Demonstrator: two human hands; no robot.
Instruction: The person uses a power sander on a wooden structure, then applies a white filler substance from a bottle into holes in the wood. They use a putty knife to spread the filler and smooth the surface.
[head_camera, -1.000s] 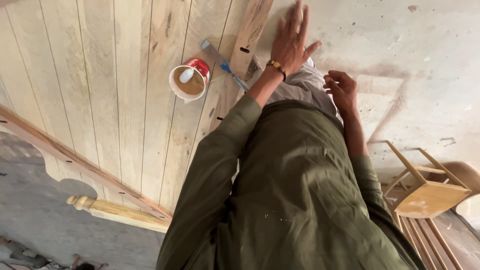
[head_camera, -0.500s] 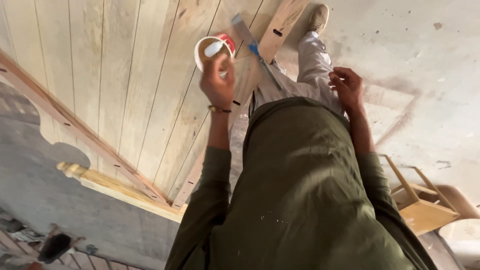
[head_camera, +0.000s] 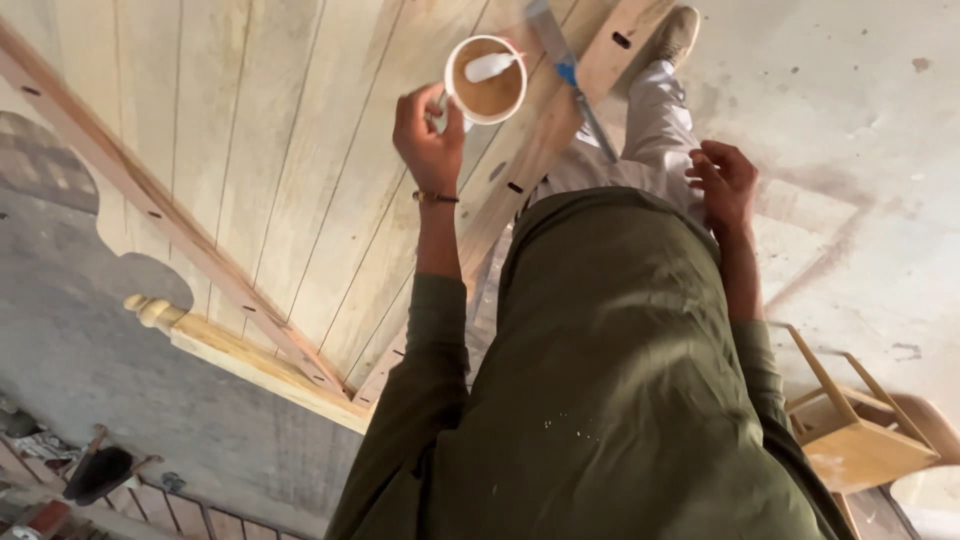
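Round can in left hand

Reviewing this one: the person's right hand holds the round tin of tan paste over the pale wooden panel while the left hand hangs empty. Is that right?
Not quite. The hands are swapped. In the head view the left hand grips the round tin of tan paste over the pale wooden panel, and the right hand is the empty one, held near the person's side above the concrete floor.
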